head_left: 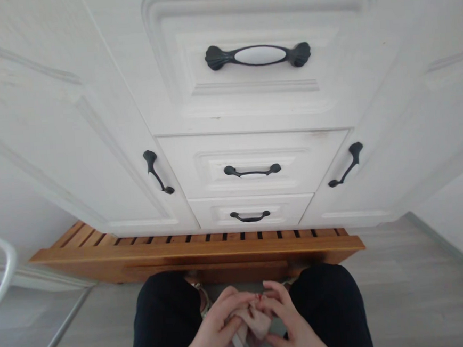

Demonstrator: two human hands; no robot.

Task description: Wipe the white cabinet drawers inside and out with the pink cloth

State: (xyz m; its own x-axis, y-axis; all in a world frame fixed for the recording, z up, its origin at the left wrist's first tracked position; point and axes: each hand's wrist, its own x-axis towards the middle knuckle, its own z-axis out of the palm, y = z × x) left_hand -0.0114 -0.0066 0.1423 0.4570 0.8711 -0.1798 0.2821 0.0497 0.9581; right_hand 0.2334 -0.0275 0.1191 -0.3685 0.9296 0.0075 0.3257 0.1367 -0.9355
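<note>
At the bottom centre, both of my hands are closed around a small crumpled beige cloth (254, 324), held low between my knees in black trousers. My left hand (218, 327) grips it from the left, and my right hand (288, 319) pinches it from the right, fingertips of both meeting on top. Most of the cloth is hidden by my fingers.
A white cabinet fills the view ahead, with three stacked drawers (255, 163) with black handles and a door on each side. A low wooden slatted platform (197, 248) lies at its foot. A white curved metal frame (2, 271) is at the left. Grey floor lies to the right.
</note>
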